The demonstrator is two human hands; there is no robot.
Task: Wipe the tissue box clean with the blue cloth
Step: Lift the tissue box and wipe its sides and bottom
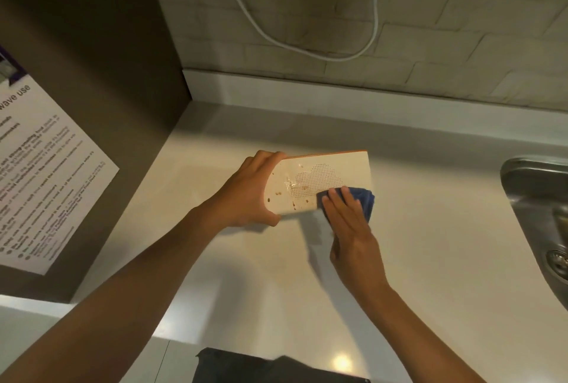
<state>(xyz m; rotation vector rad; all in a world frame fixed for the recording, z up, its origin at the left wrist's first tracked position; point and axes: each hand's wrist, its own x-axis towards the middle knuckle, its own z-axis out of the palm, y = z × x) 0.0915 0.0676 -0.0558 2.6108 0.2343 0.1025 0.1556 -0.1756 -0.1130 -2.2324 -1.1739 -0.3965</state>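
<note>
Straight right fingers [341, 207] press blue cloth [362, 198] onto tissue box [322, 173].

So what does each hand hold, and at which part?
Left hand grips the tissue box by its left end. Right hand presses the blue cloth with straight fingers.

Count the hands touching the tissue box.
2. The left hand grips the left end of the box. The right hand presses the cloth flat against its lower right part, so it may touch the box only through the cloth.
</note>
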